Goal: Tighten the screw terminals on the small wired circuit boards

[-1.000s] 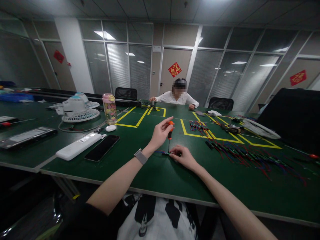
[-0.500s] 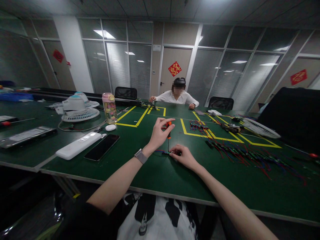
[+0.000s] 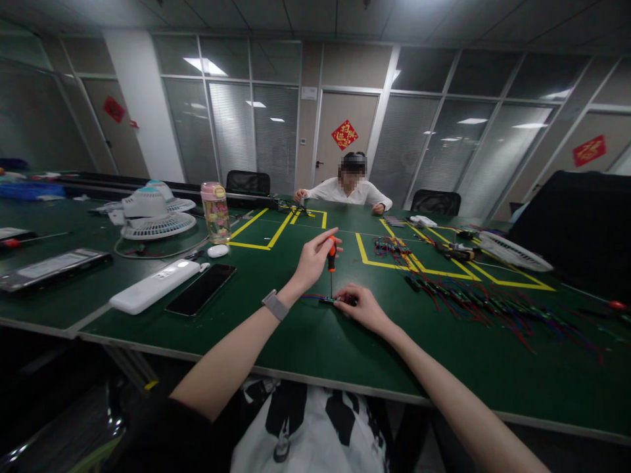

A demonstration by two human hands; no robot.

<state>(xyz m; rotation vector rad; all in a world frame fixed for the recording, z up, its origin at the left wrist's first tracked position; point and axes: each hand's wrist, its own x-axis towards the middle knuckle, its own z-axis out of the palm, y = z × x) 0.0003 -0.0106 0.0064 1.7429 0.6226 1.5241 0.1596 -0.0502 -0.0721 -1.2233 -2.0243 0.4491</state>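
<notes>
My left hand (image 3: 315, 257) has its fingers around the orange and black handle of a screwdriver (image 3: 332, 261). The screwdriver stands upright, its thin shaft pointing down and its tip on a small green circuit board (image 3: 326, 300) lying on the table. Red and blue wires (image 3: 311, 296) run out to the left from that board. With fingertips pressed at the board's right end, my right hand (image 3: 362, 307) holds it against the tabletop. Something dark shows under the curled fingers of this hand, too small to name.
To the right lies a long row of wired circuit boards (image 3: 486, 305), with another bunch (image 3: 392, 247) behind. On the left are a phone (image 3: 202, 290), a white power strip (image 3: 155, 287), a bottle (image 3: 215, 213) and a fan (image 3: 158, 223). A person (image 3: 351, 187) sits opposite.
The fingers of my left hand have turned around the screwdriver handle, and more of the handle now shows. My right hand and the circuit board have stayed in place.
</notes>
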